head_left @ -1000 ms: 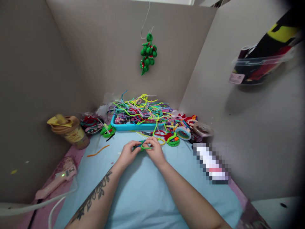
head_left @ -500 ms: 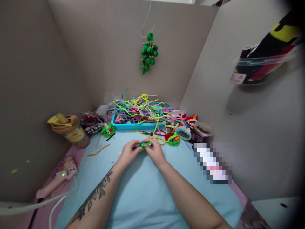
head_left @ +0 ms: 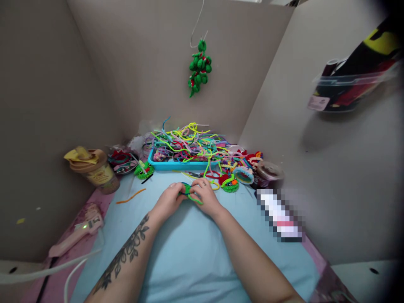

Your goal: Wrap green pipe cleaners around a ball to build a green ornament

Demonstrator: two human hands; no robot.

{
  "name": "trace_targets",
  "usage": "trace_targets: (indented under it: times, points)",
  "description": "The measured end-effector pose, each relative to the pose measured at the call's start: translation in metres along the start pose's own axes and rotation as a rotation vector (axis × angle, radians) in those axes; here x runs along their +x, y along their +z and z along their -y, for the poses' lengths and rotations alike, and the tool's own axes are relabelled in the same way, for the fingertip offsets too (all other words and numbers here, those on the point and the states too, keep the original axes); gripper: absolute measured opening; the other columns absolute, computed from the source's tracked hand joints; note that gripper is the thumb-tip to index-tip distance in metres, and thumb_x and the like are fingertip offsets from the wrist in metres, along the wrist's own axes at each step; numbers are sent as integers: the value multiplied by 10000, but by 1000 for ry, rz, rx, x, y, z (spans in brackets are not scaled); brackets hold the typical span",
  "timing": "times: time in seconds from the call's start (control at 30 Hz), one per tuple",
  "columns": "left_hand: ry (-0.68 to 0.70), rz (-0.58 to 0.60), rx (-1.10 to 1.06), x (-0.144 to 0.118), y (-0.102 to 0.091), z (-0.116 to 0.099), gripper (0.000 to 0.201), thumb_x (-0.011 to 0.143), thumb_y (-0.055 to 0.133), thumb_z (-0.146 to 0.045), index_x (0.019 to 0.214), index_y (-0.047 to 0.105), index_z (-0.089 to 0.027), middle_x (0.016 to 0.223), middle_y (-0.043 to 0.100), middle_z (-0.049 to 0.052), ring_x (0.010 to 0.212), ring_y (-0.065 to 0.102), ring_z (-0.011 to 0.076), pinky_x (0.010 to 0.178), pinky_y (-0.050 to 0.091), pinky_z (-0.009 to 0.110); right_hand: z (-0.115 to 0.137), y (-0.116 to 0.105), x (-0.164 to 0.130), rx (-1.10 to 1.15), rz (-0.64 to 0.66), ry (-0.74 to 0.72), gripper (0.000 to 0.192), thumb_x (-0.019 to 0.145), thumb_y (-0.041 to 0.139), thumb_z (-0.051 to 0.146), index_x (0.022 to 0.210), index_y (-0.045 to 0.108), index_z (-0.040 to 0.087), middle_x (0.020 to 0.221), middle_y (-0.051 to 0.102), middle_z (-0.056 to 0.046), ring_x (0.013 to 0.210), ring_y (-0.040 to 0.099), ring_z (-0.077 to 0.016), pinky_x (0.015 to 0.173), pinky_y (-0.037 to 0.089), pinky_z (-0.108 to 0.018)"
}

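Above pale-blue cloth (head_left: 189, 252), between grey walls (head_left: 151, 63): left fingers (head_left: 177, 189), right fingers (head_left: 198, 185) pinched on green-blue piece (head_left: 187, 189).

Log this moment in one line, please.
left hand: holding green piece; right hand: holding same piece; strand: at right hand; tray: beyond both hands

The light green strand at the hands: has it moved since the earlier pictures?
Yes: the light green strand now slants toward the camera, its visible end farther from the blue tray than before.
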State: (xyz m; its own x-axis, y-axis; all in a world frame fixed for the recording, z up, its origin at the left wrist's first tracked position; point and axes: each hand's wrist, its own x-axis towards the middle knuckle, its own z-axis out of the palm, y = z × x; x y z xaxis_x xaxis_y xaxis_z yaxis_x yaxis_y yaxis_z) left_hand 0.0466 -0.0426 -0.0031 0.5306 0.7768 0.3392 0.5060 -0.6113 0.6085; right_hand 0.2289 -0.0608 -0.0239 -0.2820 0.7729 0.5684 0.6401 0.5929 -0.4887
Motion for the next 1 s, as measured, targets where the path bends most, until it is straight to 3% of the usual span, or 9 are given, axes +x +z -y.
trace_targets:
  times: [0.23, 0.43, 0.6, 0.77, 0.9, 1.0]
  points:
    - [-27, 49, -70, 1, -6, -2, 62, 769, 541, -157, 787, 492, -190, 789, 565, 1, 788, 525, 154, 720, 401, 261, -1, 2, 1, 183, -23, -53, 93, 804, 548, 175, 805, 628, 222, 893, 578, -46, 909, 485, -193, 830, 394, -369]
    - [-49, 71, -210, 1, -8, -3, 75, 763, 554, -199, 806, 494, -185, 767, 559, -19, 734, 526, 130, 691, 415, 239, 4, 3, 0, 411, -71, 86, 35, 734, 634, 187, 727, 654, 214, 835, 565, -21, 832, 533, -169, 806, 402, -345]
    - [-62, 135, -264, 2, -7, 3, 119, 756, 565, -183, 875, 566, -179, 843, 636, 10, 799, 579, 143, 745, 437, 251, 2, 4, 0, 465, -72, 144, 33, 720, 659, 206, 731, 677, 231, 832, 581, -17, 848, 545, -170, 850, 398, -356]
    - [-129, 31, -96, 4, -4, 7, 160, 765, 572, -213, 897, 653, -174, 888, 676, 59, 841, 597, 182, 776, 438, 291, 3, 4, 1, 506, -129, 202, 236, 717, 682, 269, 952, 673, 276, 1022, 560, -41, 1011, 522, -190, 922, 384, -362]
    - [-122, 5, -64, 5, -1, 3, 165, 776, 559, -239, 875, 673, -173, 804, 657, 53, 770, 584, 172, 708, 441, 277, 6, 7, 1, 549, -208, 241, 77, 754, 640, 282, 804, 686, 244, 890, 566, -31, 895, 552, -169, 858, 418, -339]
    - [-159, -44, -153, 6, 1, 1, 173, 781, 548, -263, 847, 669, -158, 767, 623, 48, 725, 570, 160, 662, 441, 262, 0, 13, 1, 564, -321, 320, 87, 756, 625, 293, 744, 655, 212, 840, 561, -26, 835, 549, -160, 800, 432, -322]
